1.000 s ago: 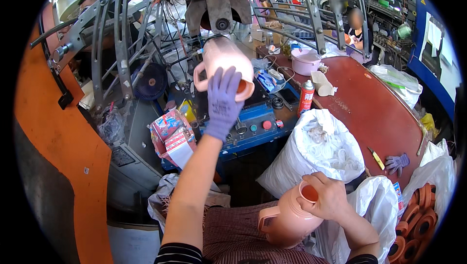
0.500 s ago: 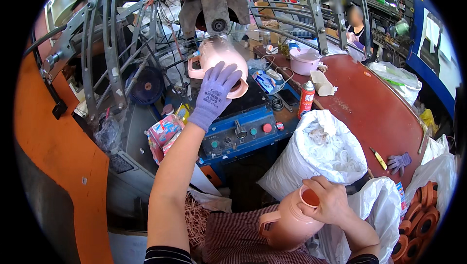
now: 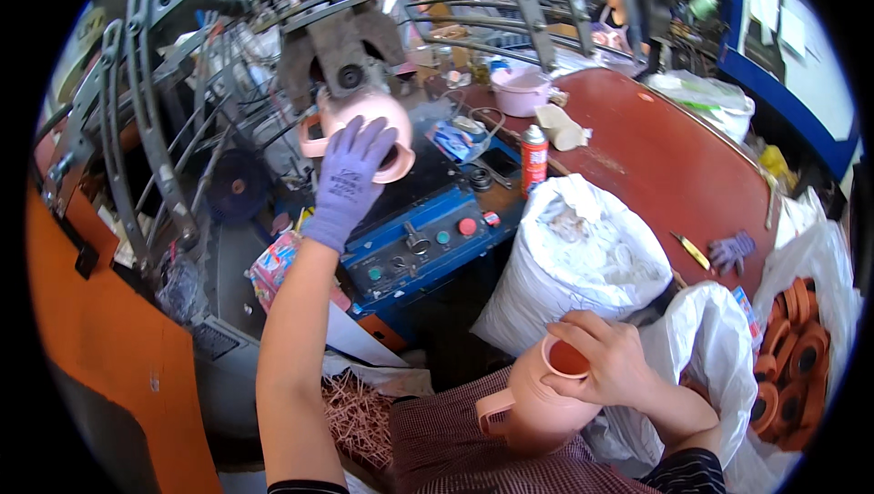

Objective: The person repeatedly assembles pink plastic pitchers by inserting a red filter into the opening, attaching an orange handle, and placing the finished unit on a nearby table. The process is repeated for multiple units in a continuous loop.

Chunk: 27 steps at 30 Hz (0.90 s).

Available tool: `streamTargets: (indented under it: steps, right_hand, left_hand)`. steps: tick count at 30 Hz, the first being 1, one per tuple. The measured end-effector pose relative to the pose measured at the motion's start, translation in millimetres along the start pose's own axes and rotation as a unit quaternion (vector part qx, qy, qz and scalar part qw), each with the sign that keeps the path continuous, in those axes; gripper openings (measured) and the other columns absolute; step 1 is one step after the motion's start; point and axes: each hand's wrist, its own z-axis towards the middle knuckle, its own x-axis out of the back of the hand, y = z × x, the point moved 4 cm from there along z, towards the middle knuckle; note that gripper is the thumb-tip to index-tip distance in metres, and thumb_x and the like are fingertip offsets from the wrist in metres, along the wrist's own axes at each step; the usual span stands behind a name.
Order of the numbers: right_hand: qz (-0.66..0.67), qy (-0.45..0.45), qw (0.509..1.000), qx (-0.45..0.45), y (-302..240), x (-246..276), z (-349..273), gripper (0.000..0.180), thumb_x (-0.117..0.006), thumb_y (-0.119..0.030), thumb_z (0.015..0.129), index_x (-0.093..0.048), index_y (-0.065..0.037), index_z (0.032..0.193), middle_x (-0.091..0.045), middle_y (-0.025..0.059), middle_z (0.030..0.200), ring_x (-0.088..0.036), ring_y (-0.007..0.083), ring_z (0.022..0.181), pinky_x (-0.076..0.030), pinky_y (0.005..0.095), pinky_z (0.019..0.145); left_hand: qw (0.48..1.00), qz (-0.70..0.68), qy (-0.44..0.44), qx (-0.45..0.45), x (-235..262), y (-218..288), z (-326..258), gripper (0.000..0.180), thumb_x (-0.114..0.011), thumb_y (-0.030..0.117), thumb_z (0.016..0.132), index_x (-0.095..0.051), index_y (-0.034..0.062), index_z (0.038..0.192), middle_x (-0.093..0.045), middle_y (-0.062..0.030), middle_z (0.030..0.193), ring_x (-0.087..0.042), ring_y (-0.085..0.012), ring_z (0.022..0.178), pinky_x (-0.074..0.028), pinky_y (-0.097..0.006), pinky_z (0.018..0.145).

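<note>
My left hand (image 3: 350, 175), in a lilac glove, grips a pale pink plastic pitcher (image 3: 364, 112) by its body near the open mouth. That pitcher lies tilted with its mouth toward me, close under the machine's grey metal head (image 3: 341, 48), and its handle points left. Low in front of my lap, my bare right hand (image 3: 601, 362) holds a second, salmon-coloured pitcher (image 3: 537, 407) by its rim. The thumb is at the opening and the fingers lie outside, with the handle on the left. The far side of the first pitcher is hidden.
A blue control panel (image 3: 423, 244) with buttons lies below the machine. To its right stand a white sack (image 3: 510, 298) of clear scraps and a red spray can (image 3: 534, 162). The red table (image 3: 674, 148) holds a yellow cutter (image 3: 694, 251) and a lilac glove (image 3: 731, 253).
The whole scene has shifted leftward in the picture as my head turned. Both hands keep their hold on the same pitchers, and the left one stays beneath the machine head.
</note>
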Motion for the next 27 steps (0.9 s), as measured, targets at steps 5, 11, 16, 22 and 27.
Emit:
streamTargets:
  steps: [5,11,16,22,27]
  right_hand:
    - [-0.026,0.049,0.998,-0.013,4.9,3.6,-19.4,0.051,-0.074,-0.049,0.074,-0.068,-0.009,0.105,-0.065,0.0092,0.099,-0.066,0.0258,0.066,-0.053,0.0353,0.054]
    - [0.234,0.094,0.967,-0.024,22.6,2.0,-52.7,0.070,-0.070,-0.041,0.084,-0.045,-0.003,0.137,-0.051,0.0164,0.130,-0.060,0.0345,0.104,-0.053,0.0418,0.083]
    - [0.089,0.238,0.943,-0.215,95.3,71.3,-150.7,0.055,-0.074,-0.015,0.082,-0.051,-0.003,0.130,-0.059,0.0128,0.116,-0.061,0.0226,0.095,-0.051,0.0356,0.084]
    - [-0.323,0.133,0.657,-0.668,229.8,189.6,-365.3,0.026,-0.062,-0.007,0.078,-0.063,-0.001,0.102,-0.064,0.0223,0.109,-0.062,0.0382,0.103,-0.049,0.0467,0.089]
    - [-0.330,0.071,0.520,-0.784,241.1,214.2,-582.5,0.057,-0.070,-0.040,0.079,-0.064,0.005,0.113,-0.062,0.0295,0.116,-0.059,0.0431,0.112,-0.046,0.0457,0.099]
  left_hand:
    - [0.999,0.020,-0.027,0.024,12.7,13.3,2.2,0.065,-0.067,0.006,0.073,-0.048,0.0090,0.136,-0.048,-0.0144,0.140,-0.043,-0.0361,0.131,-0.033,-0.047,0.112]
    - [0.869,-0.450,-0.205,-0.002,48.2,198.8,-43.1,0.083,-0.078,0.010,0.063,-0.044,-0.0022,0.138,-0.041,-0.0204,0.146,-0.040,-0.0317,0.137,-0.030,-0.040,0.113]
    - [0.672,-0.647,-0.317,0.173,76.6,265.7,-53.8,0.090,-0.082,0.017,0.057,-0.045,-0.0034,0.136,-0.055,-0.0143,0.128,-0.055,-0.0266,0.115,-0.043,-0.038,0.101]
    - [0.669,-0.615,-0.379,0.177,99.1,226.5,-97.4,0.111,-0.086,0.032,0.053,-0.031,0.0042,0.146,-0.052,-0.0139,0.125,-0.055,-0.0286,0.114,-0.045,-0.043,0.098]
    - [0.676,-0.620,-0.309,0.251,101.8,227.8,-108.8,0.094,-0.086,0.035,0.059,-0.044,0.0002,0.135,-0.052,-0.0152,0.127,-0.054,-0.0268,0.115,-0.041,-0.040,0.101]
